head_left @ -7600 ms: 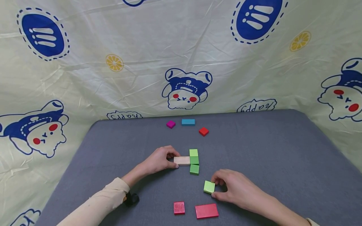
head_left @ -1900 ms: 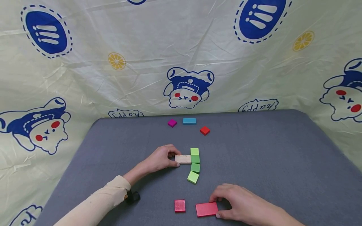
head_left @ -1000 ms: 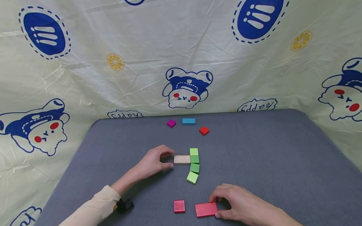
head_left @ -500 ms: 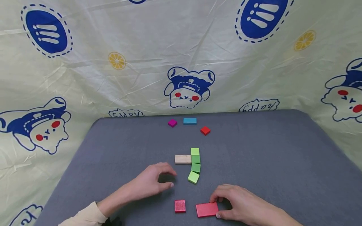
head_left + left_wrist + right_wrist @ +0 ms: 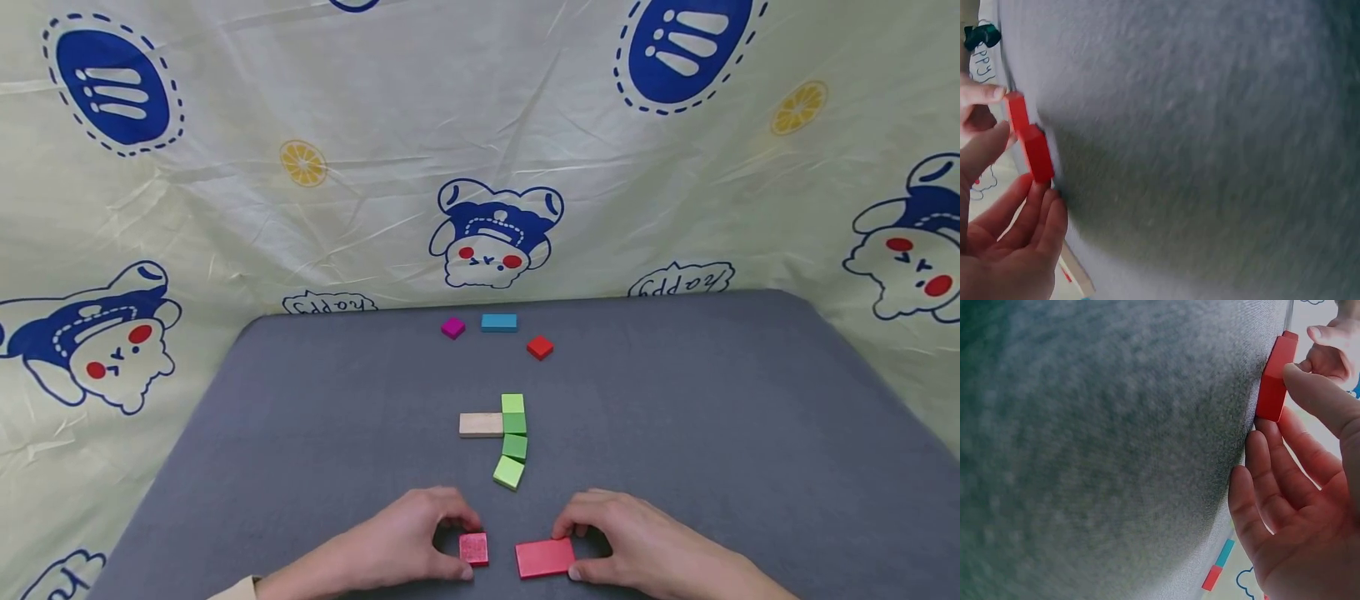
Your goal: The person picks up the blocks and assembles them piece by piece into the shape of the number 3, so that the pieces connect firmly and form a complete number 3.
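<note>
The head camera looks forward and down from above the near edge of the grey counter (image 5: 675, 400), with the printed cloth (image 5: 480, 150) behind. Each wrist camera sits very close, low by the counter top, tipped sideways. All three views share the two red blocks (image 5: 545, 557) near the front.

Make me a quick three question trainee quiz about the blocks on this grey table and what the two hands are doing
1. True or false: the left hand pinches the small red block.
2. Which block does the right hand hold? A wooden block, B large red block, C blue block.
3. Fill in: the curved column beside the wooden block has ___ green blocks.

Key: 1 true. 2 B, the large red block. 3 four.
</note>
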The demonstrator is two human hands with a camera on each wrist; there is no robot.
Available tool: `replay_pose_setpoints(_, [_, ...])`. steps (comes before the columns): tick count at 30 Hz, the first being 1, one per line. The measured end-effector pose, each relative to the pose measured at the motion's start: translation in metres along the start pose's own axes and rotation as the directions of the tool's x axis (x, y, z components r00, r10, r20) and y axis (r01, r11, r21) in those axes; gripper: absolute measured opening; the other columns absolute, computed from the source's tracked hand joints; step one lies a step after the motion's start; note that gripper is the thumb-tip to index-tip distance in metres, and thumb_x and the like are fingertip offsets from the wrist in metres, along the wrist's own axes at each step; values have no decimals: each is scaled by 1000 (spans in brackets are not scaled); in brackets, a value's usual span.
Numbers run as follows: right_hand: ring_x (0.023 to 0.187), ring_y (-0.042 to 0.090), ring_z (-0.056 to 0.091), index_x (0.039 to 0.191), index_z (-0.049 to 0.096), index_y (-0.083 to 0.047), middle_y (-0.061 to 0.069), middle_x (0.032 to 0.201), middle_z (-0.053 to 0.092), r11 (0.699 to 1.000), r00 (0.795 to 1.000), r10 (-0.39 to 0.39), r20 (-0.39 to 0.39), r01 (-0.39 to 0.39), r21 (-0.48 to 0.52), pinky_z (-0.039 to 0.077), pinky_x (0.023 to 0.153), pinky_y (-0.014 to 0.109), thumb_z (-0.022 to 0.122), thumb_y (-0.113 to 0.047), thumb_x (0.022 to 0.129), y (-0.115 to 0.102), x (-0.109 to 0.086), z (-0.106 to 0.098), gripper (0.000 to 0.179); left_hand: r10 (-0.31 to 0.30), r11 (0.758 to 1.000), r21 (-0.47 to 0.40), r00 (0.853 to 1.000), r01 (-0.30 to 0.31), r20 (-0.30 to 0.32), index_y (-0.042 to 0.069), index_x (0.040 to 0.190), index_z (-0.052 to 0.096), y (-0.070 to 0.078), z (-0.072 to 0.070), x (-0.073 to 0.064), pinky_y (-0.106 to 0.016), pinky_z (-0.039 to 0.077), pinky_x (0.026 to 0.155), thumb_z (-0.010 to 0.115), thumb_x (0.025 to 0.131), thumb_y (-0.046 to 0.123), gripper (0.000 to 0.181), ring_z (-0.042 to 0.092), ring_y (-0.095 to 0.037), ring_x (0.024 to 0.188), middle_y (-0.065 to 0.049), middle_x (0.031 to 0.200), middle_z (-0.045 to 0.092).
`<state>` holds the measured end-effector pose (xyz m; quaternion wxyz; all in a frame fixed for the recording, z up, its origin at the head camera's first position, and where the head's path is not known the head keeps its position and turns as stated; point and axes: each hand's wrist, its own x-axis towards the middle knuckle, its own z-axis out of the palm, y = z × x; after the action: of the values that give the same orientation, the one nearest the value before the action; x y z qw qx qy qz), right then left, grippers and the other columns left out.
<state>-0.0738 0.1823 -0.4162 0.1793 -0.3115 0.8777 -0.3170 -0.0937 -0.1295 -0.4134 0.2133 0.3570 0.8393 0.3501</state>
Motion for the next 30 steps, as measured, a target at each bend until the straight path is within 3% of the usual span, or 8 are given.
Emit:
replay_pose_setpoints(6, [86,0,52,103,64,-40,-24,97,55,1000,1000,-8,0,8,13,46,73,25,78,-28,84,1,1,1,26,-43,999,30,999,42,13,21,108,69,-2,4,2,-22,47,81,81,82,26,29,53,2,90,21,98,58])
replay_pose_setpoints(13, [86,0,52,103,65,-40,-24,97,56,999,1000,-18,-3,18,33,46,73,25,78,-27,84,2,1,1,27,-9,996,84,999,12,-36,21,104,70,-1,8,2,-21,47,80,82,80,22,27,53,3,88,21,95,58])
replay_pose_setpoints(23, [86,-1,53,103,64,-38,-24,98,56,998,997,-70,-42,70,-5,46,74,24,78,-26,84,3,-1,2,27,-73,990,117,997,74,-13,23,106,69,2,11,3,-21,47,78,81,82,23,26,50,2,89,21,95,57])
replay_pose_setpoints(30, [85,-1,52,103,64,-39,-24,97,56,997,996,-72,-46,72,-8,46,72,24,78,-27,84,2,-1,3,27,-15,990,138,997,26,-79,21,102,70,2,15,1,-20,46,78,81,81,19,24,50,2,88,20,94,58])
